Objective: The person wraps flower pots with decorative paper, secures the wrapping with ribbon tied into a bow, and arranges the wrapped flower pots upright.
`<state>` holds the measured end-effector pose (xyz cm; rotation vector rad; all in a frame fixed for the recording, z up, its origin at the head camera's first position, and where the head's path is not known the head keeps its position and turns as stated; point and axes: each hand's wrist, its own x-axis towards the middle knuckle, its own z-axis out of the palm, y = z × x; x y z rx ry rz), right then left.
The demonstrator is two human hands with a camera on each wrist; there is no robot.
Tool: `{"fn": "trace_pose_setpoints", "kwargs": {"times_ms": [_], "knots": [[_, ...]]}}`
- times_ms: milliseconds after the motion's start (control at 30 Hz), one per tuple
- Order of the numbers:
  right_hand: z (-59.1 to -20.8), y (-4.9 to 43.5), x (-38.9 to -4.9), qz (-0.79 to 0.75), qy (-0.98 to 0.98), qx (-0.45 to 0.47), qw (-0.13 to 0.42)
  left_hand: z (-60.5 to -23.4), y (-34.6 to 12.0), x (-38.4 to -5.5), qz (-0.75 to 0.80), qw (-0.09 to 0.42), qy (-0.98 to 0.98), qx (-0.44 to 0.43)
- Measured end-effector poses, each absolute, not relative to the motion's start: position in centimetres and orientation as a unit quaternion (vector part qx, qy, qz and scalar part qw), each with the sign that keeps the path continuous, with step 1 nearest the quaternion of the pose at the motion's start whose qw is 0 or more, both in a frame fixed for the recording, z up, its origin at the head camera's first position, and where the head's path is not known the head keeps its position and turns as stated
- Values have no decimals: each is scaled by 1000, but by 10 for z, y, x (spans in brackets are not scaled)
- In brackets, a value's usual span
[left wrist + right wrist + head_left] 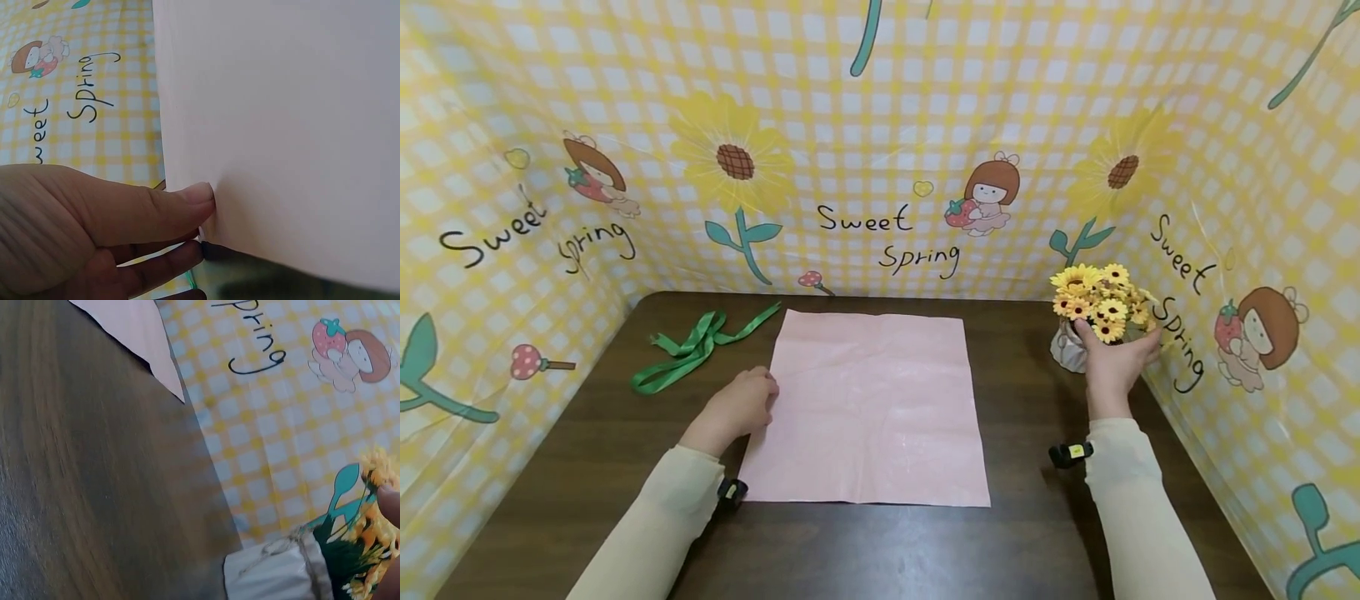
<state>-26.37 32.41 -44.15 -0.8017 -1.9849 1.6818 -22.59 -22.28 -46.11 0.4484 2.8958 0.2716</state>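
In the head view a square pink paper sheet (872, 408) lies on the dark table. My left hand (741, 404) is at its left edge; in the left wrist view the thumb (181, 209) overlaps the sheet (294, 125) and pinches its edge, the other fingers below. At the far right my right hand (1116, 362) holds a bunch of yellow artificial flowers (1108, 300) in a white pot (1067, 350), thumb on one side and fingers on the other. In the right wrist view the thumb tip touches the blooms, and twine circles the white pot (269, 572); the other fingers are hidden.
A looped green ribbon (692, 350) lies on the table (850, 550) at the back left. Yellow checked cloth walls (880, 125) with printed flowers and figures enclose the back and both sides. The pot stands close to the right wall.
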Motion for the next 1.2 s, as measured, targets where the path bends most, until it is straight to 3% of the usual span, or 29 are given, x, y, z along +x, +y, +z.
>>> {"fn": "trace_pose_setpoints", "kwargs": {"times_ms": [233,567,1200], "knots": [[-451,328,-264,607,-719,-306,143,-462,-223,-228,88,90,979,162],[-468,327,-276,628,-725,-203,196,-460,-224,-226,91,98,978,161],[-475,336,-286,591,-745,-221,217,-461,-223,-227,89,100,979,153]]}}
